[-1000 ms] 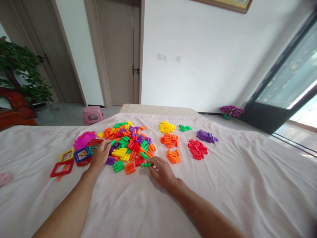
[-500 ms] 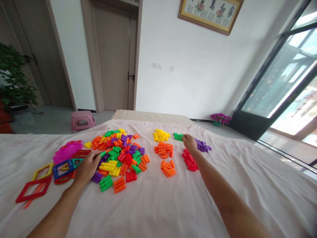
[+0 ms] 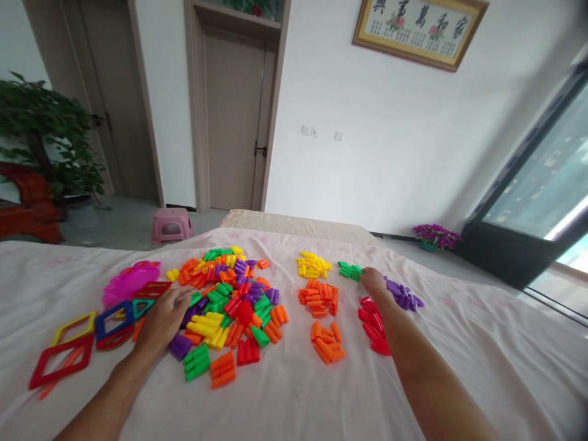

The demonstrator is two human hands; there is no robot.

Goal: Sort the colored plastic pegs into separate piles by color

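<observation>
Loose plastic building blocks in several colours form a mixed pile point(image 3: 229, 306) on the cloth-covered surface. My left hand point(image 3: 166, 313) rests at the pile's left edge, fingers bent together beside a green block; whatever they pinch is hidden. Farther right, my right hand point(image 3: 374, 283) is closed at the end of a small green group point(image 3: 350, 271), its fingertips on a green block. Purple blocks point(image 3: 403, 295) lie just beyond that hand, and red blocks point(image 3: 373, 327) lie partly behind the forearm. Sorted yellow blocks point(image 3: 313, 266) and two orange groups point(image 3: 318, 297) stand nearer the middle.
Left of the pile are a magenta flower-shaped plate point(image 3: 131, 283) and red, blue and yellow frame pieces point(image 3: 62, 361). A pale cloth point(image 3: 294, 392) covers the surface. Beyond it are a pink stool point(image 3: 171, 225) and a pot of purple flowers point(image 3: 436, 236).
The view has shifted, so everything sits lower and mostly farther right. My right hand stays at the green group, and my left hand remains at the pile's left edge.
</observation>
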